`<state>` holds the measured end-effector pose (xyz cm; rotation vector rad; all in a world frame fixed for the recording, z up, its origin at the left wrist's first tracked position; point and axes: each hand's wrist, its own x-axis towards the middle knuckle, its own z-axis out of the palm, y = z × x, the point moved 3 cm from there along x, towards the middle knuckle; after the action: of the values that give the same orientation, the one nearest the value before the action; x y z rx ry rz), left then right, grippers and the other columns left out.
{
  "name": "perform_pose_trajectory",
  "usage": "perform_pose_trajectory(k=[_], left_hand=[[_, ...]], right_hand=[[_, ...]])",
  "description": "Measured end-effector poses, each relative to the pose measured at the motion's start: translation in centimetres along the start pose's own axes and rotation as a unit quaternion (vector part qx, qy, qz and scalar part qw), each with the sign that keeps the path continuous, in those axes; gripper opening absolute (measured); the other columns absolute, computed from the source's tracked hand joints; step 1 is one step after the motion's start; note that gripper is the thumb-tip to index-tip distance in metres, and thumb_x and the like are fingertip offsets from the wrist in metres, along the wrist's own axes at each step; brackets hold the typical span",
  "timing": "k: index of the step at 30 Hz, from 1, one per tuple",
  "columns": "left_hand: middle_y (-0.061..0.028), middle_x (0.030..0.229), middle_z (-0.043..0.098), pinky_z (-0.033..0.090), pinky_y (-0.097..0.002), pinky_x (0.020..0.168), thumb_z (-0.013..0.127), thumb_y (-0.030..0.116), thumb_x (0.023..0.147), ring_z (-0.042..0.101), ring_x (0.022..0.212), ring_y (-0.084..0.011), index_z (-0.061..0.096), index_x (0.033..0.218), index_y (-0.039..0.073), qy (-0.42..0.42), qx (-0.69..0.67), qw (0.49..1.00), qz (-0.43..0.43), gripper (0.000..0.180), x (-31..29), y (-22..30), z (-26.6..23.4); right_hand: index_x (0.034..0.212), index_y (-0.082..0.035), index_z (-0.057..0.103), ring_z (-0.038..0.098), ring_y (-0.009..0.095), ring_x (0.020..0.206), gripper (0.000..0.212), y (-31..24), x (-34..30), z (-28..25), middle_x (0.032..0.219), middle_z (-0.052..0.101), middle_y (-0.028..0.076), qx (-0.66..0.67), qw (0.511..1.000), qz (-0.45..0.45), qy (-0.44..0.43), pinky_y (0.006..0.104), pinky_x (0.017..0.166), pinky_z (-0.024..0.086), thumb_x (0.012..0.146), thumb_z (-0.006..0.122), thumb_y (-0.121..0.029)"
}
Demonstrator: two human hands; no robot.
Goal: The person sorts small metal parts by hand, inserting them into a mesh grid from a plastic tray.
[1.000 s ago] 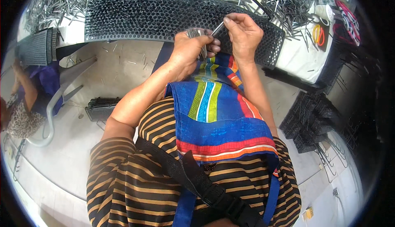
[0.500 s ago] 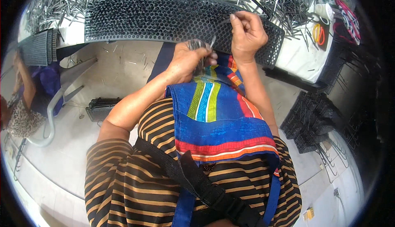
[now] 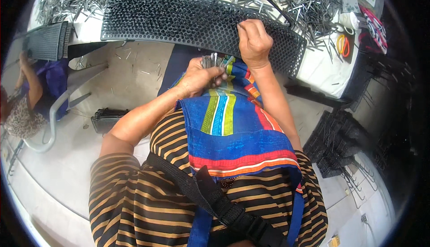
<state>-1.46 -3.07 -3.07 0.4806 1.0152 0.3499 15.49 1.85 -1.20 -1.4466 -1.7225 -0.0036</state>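
Note:
A long black perforated plate (image 3: pixel 289 52) lies along the near edge of the table, its round holes filled with small dark upright pieces over the left and middle parts. Toward its right end the holes look bare. My left hand (image 3: pixel 197 79) is wrapped round a bundle of thin grey metal rods (image 3: pixel 212 60), held just in front of the plate's near edge. Over the right part of the plate, my right hand (image 3: pixel 256 45) is closed in a pinch, fingertips at the holes. Whatever sits between those fingertips is too small to make out.
Loose rods (image 3: pixel 76 0) are heaped behind the plate. Orange-handled scissors (image 3: pixel 343 45) lie at the right. Another person's arm (image 3: pixel 30 83) is by a second perforated plate (image 3: pixel 45 43) at far left. Stacked black racks (image 3: pixel 333 141) stand low right.
My right hand has moved left along the plate. The bundle in my left hand, blurred before, now shows sharply with its rod ends up. The whole view has shifted slightly.

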Motion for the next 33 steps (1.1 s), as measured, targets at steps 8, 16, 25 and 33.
perform_pose_trajectory(k=[8,16,25,33], left_hand=[[-0.0105,0.081,0.066,0.051,-0.0265,0.059,0.061,-0.001,0.084,0.061,0.064,-0.0149,0.062,0.089,-0.001,-0.003,-0.033,0.999,0.006,0.005,-1.2,-1.0,0.5],[-0.0123,0.086,0.068,0.055,-0.028,0.059,0.063,0.0,0.084,0.066,0.072,-0.0181,0.062,0.098,-0.003,0.045,-0.033,0.998,0.032,0.015,-2.6,-1.2,1.7],[-0.0126,0.084,0.068,0.054,-0.0279,0.057,0.061,-0.001,0.084,0.066,0.068,-0.0185,0.063,0.102,-0.001,0.031,0.005,0.998,0.053,0.018,-3.7,-2.2,2.9],[-0.0133,0.086,0.068,0.055,-0.0272,0.06,0.058,-0.003,0.084,0.066,0.07,-0.0183,0.064,0.098,-0.002,0.006,0.05,0.997,0.053,0.015,-3.6,-3.1,3.0]], right_hand=[[0.089,-0.003,0.069,0.065,0.02,0.066,0.014,-0.5,-1.1,-1.5,0.086,0.065,0.01,0.009,1.0,-0.011,-0.016,0.0288,0.058,0.051,0.076,0.069,0.001],[0.094,-0.001,0.07,0.055,0.005,0.058,0.015,-2.1,-6.7,-3.4,0.08,0.068,0.002,0.464,0.796,0.353,-0.164,0.0197,0.051,0.044,0.082,0.069,-0.009],[0.091,0.0,0.067,0.051,0.003,0.054,0.013,-3.4,-9.4,-3.5,0.072,0.065,0.001,0.548,0.725,0.398,-0.122,0.0173,0.047,0.038,0.078,0.069,-0.001],[0.094,0.001,0.065,0.05,0.005,0.05,0.016,-3.1,-9.4,-6.7,0.072,0.065,0.004,0.522,0.745,0.415,0.002,0.0177,0.045,0.036,0.079,0.07,0.0]])
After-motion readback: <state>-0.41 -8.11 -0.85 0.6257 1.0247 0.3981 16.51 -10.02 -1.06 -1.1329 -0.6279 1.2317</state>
